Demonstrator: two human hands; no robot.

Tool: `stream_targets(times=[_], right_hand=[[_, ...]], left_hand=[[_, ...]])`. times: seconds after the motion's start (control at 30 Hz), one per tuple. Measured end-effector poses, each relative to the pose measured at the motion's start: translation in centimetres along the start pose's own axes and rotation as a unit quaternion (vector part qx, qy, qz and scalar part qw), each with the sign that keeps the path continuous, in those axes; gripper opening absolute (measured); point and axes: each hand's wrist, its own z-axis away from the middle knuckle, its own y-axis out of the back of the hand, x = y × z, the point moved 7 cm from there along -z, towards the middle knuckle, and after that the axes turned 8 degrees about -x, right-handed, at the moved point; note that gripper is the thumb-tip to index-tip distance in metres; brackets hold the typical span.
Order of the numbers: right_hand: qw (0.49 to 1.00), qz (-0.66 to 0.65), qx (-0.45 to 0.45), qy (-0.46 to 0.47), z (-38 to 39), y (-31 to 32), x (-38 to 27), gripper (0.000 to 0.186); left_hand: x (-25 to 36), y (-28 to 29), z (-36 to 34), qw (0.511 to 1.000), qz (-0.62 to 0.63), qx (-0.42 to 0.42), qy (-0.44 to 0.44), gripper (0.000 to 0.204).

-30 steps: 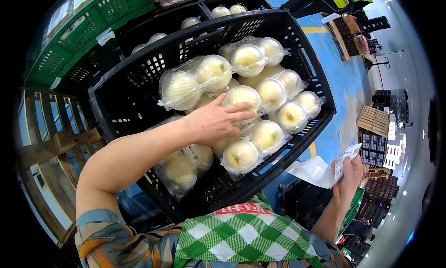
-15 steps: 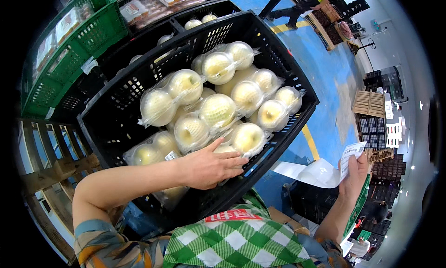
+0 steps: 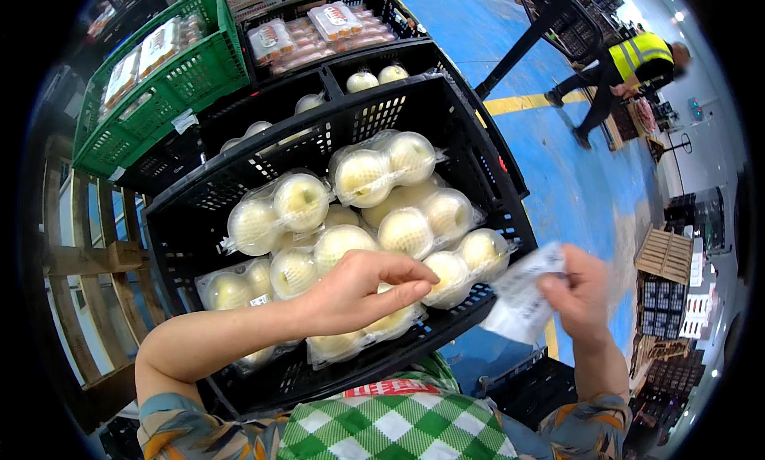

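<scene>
Floor (image 3: 558,161), blue and crossed by a yellow line (image 3: 518,104), is stretching away to your right, where a co-worker (image 3: 637,55) in a yellow vest is standing with legs apart. Wooden slats (image 3: 84,261) are rising at your left. Directly in front of you, a big black crate (image 3: 199,193) with perforated walls is sitting at a slant, and beyond it a green crate (image 3: 163,113) is holding white-topped packs. Your green-and-white checked apron (image 3: 390,430) is filling the lower edge of the view.

Inside the black crate, clear packs (image 3: 299,202) of pale round fruit in netting are lying in rows, some resting on others. Your left forearm is crossing over the near packs, and your left hand (image 3: 358,290) is hovering above them, its fingertips just beside a pack near the right end. The left fingers are narrow, thumb and index almost meeting; you cannot tell here whether they are touching or pinching anything.

Your right hand (image 3: 583,294) is staying outside the crate, off its near right corner, with its fingers closing on a white printed sheet (image 3: 518,304). That sheet is hanging toward the crate, its face blurring.
</scene>
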Motion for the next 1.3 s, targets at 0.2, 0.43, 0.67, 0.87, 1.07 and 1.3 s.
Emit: stream_targets(times=[0.2, 0.43, 0.67, 0.87, 1.07, 1.3], right_hand=[[0.995, 0.035, -0.089, -0.001, -7.3, -5.3, 1.1, 0.011], [0.993, 0.063, -0.086, -0.049, -11.2, -7.9, 3.8, 0.019], [0.98, -0.034, -0.138, -0.136, -11.0, -9.9, 5.7, 0.02], [0.976, -0.013, -0.177, -0.124, -9.3, -8.4, 6.7, 0.022], [0.966, -0.155, -0.035, -0.203, -8.1, -4.6, 8.6, 0.024], [0.949, -0.22, -0.06, -0.217, -9.0, -4.8, 9.9, 0.026]], left_hand=[[-1.8, 1.3, -2.5, 0.961, 0.275, 0.023, -0.01, 0.045], [-6.0, 4.3, -3.6, 0.946, 0.315, 0.076, 0.014, 0.021], [-8.3, 4.8, -2.8, 0.966, 0.234, 0.096, 0.044, 0.023], [-6.7, 6.8, -3.0, 0.996, 0.023, 0.051, 0.067, 0.028], [-5.7, 12.0, -5.5, 0.907, -0.386, 0.153, -0.074, 0.047], [-7.4, 9.1, -9.2, 0.818, -0.555, 0.094, -0.119, 0.055]])
